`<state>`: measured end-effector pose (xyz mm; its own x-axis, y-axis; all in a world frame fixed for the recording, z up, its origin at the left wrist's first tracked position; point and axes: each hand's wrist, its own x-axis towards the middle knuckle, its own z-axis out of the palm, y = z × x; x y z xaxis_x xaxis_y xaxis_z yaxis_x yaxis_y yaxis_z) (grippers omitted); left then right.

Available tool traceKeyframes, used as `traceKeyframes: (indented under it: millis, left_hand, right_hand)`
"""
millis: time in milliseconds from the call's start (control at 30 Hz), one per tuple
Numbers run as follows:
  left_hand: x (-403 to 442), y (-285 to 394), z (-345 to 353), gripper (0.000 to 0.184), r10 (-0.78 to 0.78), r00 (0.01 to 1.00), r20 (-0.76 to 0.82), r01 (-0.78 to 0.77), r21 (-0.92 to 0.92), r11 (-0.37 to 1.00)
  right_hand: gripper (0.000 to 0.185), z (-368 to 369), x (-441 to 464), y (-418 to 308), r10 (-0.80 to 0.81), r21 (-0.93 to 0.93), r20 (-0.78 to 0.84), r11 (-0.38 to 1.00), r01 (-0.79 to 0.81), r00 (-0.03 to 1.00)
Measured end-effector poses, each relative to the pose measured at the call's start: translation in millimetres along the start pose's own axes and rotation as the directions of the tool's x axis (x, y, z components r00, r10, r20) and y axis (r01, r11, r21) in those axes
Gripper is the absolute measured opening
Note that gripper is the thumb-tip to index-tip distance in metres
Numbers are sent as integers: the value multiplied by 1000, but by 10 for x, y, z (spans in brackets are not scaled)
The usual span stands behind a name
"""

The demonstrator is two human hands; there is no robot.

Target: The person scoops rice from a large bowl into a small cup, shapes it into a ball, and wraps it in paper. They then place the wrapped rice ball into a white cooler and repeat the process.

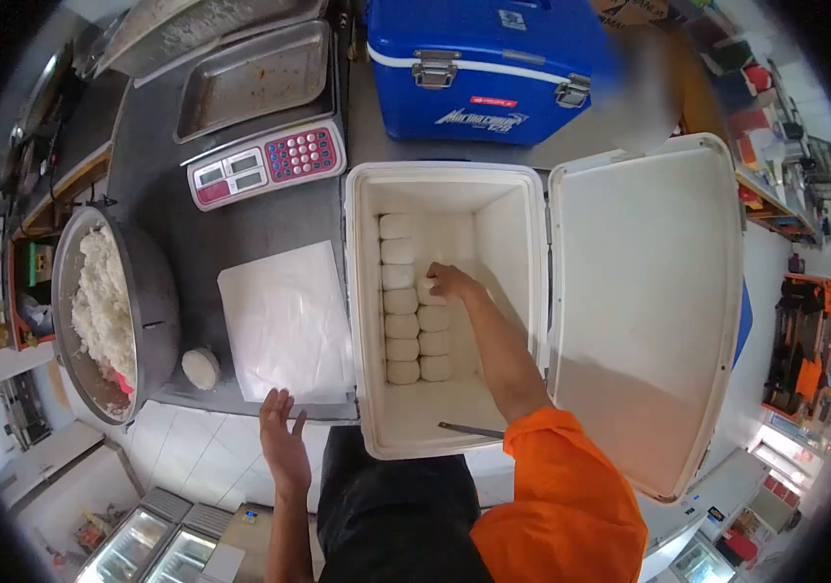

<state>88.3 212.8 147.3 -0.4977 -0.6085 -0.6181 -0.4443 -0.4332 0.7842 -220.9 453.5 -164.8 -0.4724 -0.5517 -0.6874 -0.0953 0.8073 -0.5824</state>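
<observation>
Inside the open white cooler box (447,418), my right hand (450,281) has its fingers closed on a wrapped rice portion (427,291) at the end of the second row. Several more white wrapped portions (402,325) lie in two rows along the box's left wall. My left hand (284,442) is open, fingers apart, by the near edge of a stack of clear plastic sheets (284,321). Left of the sheets is a small round cup (201,369) with a white top. A large metal pot (158,311) of cooked white rice (103,301) stands at the far left.
The cooler's lid (644,321) hangs open to the right. Behind it stands a blue cooler (484,78). A digital scale (265,165) and a metal tray (255,78) are at the back left. A dark strap (469,429) crosses the cooler's near end.
</observation>
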Motion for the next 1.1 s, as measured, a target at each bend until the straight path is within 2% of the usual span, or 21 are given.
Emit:
traceKeyframes:
  millis: [33, 100, 233, 300, 367, 400, 500, 533, 567, 633, 667, 733, 767, 833, 900, 933, 967, 1000, 1033, 1067, 1100]
  left_hand:
    - [-79, -25, -115, 53, -8, 1000, -10, 9, 6, 1000]
    - [-216, -59, -261, 51, -140, 981, -134, 98, -279, 955]
    - [-266, -105, -355, 54, -361, 910, -206, 233, -468, 852]
    - [-225, -207, -423, 52, -357, 914, -194, 230, -478, 848]
    - [-92, -289, -520, 49, -176, 968, -178, 124, -268, 955]
    - [-11, -313, -605, 49, -133, 973, -187, 84, -251, 964]
    - [346, -405, -966, 63, 55, 934, -352, -97, -104, 990]
    - [502, -419, -1012, 74, 186, 849, -494, -157, 101, 983]
    - [690, -441, -1049, 85, 320, 743, -588, -164, 303, 939]
    - [1165, -616, -1264, 104, 608, 528, -592, -280, 555, 783]
    - [1277, -540, -1275, 104, 605, 524, -599, -285, 546, 788]
    - [1420, -369, -1242, 105, 640, 574, -510, -115, 724, 680]
    - [1475, -315, -1260, 105, 636, 587, -501, -131, 717, 685]
    - [1632, -196, -1277, 101, 562, 664, -494, -241, 570, 786]
    - [1705, -197, -1428, 96, 525, 719, -456, -244, 542, 804]
    - [1704, -196, -1495, 95, 582, 716, -384, -292, 593, 750]
    - [1704, -175, -1521, 94, 639, 704, -310, -347, 635, 690]
    - [1616, -139, -1540, 94, 633, 718, -288, -365, 619, 696]
    - [1477, -54, -1551, 96, 677, 729, -96, -495, 609, 619]
    - [1387, 44, -1533, 98, 706, 701, 97, -622, 569, 539]
    - [1333, 109, -1477, 98, 704, 700, 123, -641, 544, 542]
  right_hand:
    - [46, -28, 43, 7, 0, 5, 14, 1000, 0, 1000]
    - [38, -167, 108, 27, -152, -159, 105, 973, 168, 983]
    - [42, -211, -23, -190, -51, 5, 136, 999, 51, 989]
    - [48, -300, -108, -397, 11, -265, 224, 963, 50, 975]
    - [54, -20, 136, 54, -158, -350, 6, 925, 150, 987]
    - [63, -97, 37, -114, -48, -303, 20, 952, 52, 999]
    - [72, -165, -366, -182, 4, -86, -273, 996, -29, 962]
    - [70, -242, -627, -369, 11, -5, -407, 1000, -14, 913]
    - [63, -272, -791, -470, -27, -37, -567, 999, 7, 823]
    - [51, -362, -1305, -1026, 12, 104, -727, 990, 93, 686]
    - [51, -365, -1516, -1348, 0, 93, -730, 991, 99, 684]
    - [34, -149, -1889, -2031, 78, 216, -893, 939, 268, 444]
    - [34, 41, -1956, -2266, 82, 207, -901, 944, 257, 427]
    - [25, 368, -2030, -2759, -60, 79, -932, 929, 361, 358]
    - [20, 924, -1825, -3072, -171, 42, -898, 884, 465, 406]
    - [19, 1227, -1652, -3199, -153, 174, -843, 829, 531, 515]
    - [23, 1510, -1493, -3282, -32, 429, -682, 792, 435, 731]
    - [34, 1755, -1343, -3432, -6, 745, -425, 565, 354, 905]
    - [45, 1847, -1371, -3704, 14, 897, -203, 404, 180, 979]
    - [52, 1972, -1241, -3712, -114, 996, 57, 77, -48, 992]
    - [52, 1988, -1268, -3813, -87, 997, 30, 75, -23, 996]
